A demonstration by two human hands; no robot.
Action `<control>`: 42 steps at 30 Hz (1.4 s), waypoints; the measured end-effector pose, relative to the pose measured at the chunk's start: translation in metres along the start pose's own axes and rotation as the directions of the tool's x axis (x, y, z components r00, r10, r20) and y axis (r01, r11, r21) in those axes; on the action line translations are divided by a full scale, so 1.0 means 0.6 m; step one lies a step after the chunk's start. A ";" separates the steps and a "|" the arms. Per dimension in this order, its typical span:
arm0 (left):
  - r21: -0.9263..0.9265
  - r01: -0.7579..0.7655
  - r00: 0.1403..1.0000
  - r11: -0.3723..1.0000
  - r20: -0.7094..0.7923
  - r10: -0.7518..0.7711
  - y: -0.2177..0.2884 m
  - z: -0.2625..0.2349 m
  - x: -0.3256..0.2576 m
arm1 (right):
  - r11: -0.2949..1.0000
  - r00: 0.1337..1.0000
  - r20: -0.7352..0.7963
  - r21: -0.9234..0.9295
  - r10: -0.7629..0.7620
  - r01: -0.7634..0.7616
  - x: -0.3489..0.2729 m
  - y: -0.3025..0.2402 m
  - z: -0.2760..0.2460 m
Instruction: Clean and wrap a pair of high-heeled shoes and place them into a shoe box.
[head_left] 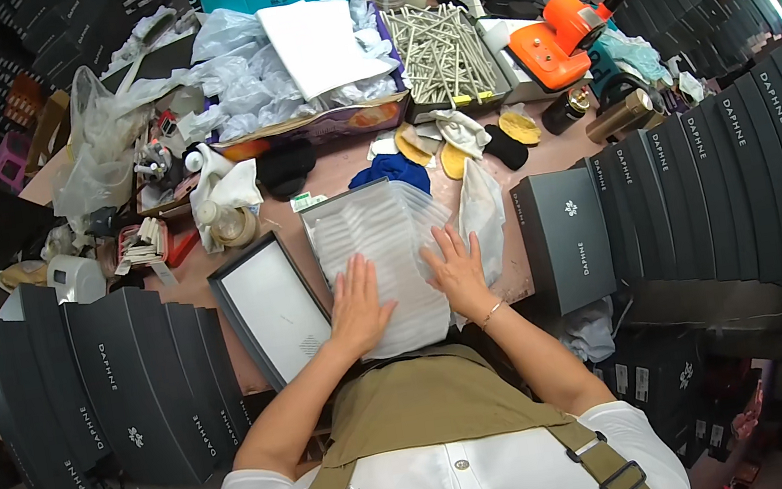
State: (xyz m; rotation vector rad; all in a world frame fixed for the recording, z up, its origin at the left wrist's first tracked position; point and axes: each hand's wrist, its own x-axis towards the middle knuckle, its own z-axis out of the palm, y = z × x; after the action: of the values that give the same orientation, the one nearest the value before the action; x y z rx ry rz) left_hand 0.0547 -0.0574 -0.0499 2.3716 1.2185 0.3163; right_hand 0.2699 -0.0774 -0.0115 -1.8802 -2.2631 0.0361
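Observation:
A translucent white packing sheet with faint stripes [371,232] covers an open grey shoebox [308,218] in front of me. My left hand [358,306] lies flat on the sheet's left part, fingers stretched out. On its right edge rests my right hand [458,269], fingers spread. What lies under the sheet is hidden. A box lid [271,308], dark-rimmed and pale inside, leans tilted beside the shoebox on the left. Just right of my right hand is a crumpled thin white bag [481,211]. Blue cloth [391,174] lies beyond the box's far edge.
Dark grey shoeboxes stand in rows at left [139,383] and right [567,238]. Behind are a carton of crumpled tissue [314,133], a box of pale sticks [444,54] and an orange tool [550,54]. A glass jar [232,225] stands left of the work spot.

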 end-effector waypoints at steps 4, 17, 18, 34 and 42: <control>0.278 -0.002 0.850 0.961 0.507 -0.145 0.010 0.051 0.112 | 0.966 0.986 0.091 0.205 0.138 -0.155 -0.036 0.054 0.022; -0.892 0.338 0.928 0.301 0.262 -0.266 0.002 0.002 0.111 | 0.630 0.882 -0.236 0.772 0.408 -0.085 0.066 0.082 -0.254; -0.902 0.431 0.876 0.025 0.412 -0.251 0.035 -0.033 0.121 | 0.624 0.910 -0.230 0.781 0.344 -0.039 0.070 0.053 -0.271; -0.418 0.053 0.997 0.907 0.066 -0.028 -0.064 -0.213 -0.058 | -0.429 0.792 0.593 0.683 -0.148 -0.592 -0.085 -0.008 -0.127; -0.901 0.396 0.822 0.177 0.262 -0.506 -0.055 0.090 0.125 | 0.743 0.951 0.260 0.602 0.166 -0.294 -0.056 -0.037 0.112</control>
State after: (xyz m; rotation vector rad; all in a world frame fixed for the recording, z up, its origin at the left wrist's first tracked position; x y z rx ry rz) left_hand 0.0966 0.0047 -0.1132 0.8865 1.2079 0.7073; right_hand 0.2430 -0.1071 -0.0785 -1.7878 -1.7515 0.9396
